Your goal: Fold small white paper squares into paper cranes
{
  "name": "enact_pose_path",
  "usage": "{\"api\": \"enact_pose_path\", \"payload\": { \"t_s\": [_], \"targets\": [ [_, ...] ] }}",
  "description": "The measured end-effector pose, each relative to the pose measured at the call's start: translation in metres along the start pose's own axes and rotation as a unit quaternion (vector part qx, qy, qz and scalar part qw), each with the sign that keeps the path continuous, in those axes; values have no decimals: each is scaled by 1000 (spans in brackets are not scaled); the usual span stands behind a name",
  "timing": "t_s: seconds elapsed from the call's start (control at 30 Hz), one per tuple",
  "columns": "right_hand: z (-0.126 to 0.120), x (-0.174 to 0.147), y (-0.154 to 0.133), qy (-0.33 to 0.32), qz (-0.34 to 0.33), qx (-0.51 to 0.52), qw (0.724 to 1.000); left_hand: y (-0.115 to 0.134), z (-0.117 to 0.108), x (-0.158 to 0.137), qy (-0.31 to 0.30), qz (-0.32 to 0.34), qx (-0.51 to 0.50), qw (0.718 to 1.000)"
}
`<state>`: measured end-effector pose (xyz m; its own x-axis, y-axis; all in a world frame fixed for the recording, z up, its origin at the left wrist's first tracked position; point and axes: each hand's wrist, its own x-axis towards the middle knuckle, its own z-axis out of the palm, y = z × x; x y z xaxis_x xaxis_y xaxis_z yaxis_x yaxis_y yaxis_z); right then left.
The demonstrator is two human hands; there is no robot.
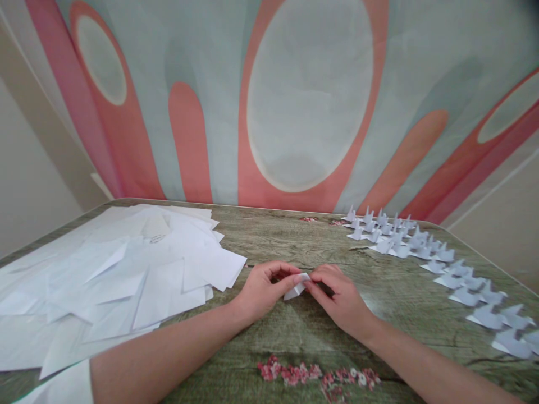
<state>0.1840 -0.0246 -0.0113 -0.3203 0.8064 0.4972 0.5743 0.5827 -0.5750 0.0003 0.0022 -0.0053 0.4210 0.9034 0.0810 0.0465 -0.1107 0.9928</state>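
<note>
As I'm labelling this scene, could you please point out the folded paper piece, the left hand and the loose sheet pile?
Folded paper piece (295, 290), head view: its lower part.
Left hand (265, 289), head view: its thumb side.
Loose sheet pile (113, 283), head view: a sheet near its middle.

a wood-grain table (269, 238) is spanning the foreground, pink blossoms (290, 372) decorating its surface near and far. behind it, a backdrop (223, 112) is rising, coral bands (189, 143) and pale ovals (309, 95) standing out against grey-green. plain walls (25, 163) are flanking it left and right. diffuse light is falling softly.
</note>
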Motion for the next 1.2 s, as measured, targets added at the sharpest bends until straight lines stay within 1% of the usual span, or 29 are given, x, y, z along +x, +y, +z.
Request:
{"api": "enact_pose_path", "payload": {
  "t_s": [0.1,0.2,0.43,0.7,0.77,0.87,0.93,1.03,1.1,1.2],
  "targets": [
    [1,0,0,17,-35,-12,999,2,-1,-1,-9,31,53,998],
    [1,0,0,30,-48,-4,998,0,-2,-1,-6,45,56,997],
    [0,-2,-1,22,-1,38,999,-3,-3,1,-8,28,3,1000],
    [-1,-1,-5,26,3,86,996,4,-3,-2,-19,67,77,995],
    [-1,-2,-5,43,15,88,995,3,-2,-2,1,63,63,996],
    [-2,0,-2,108,58,83,989,-1,-1,-1,45,54,41,997],
    [-3,1,0,140,92,76,983,-1,-1,-2,65,68,60,994],
    [-4,2,2,155,123,76,977,1,-1,-3,72,107,109,986],
    [-3,2,3,157,122,82,977,3,0,-4,68,127,127,981],
    [-2,2,3,159,117,84,977,5,1,-6,65,134,138,979]
  ]
}}
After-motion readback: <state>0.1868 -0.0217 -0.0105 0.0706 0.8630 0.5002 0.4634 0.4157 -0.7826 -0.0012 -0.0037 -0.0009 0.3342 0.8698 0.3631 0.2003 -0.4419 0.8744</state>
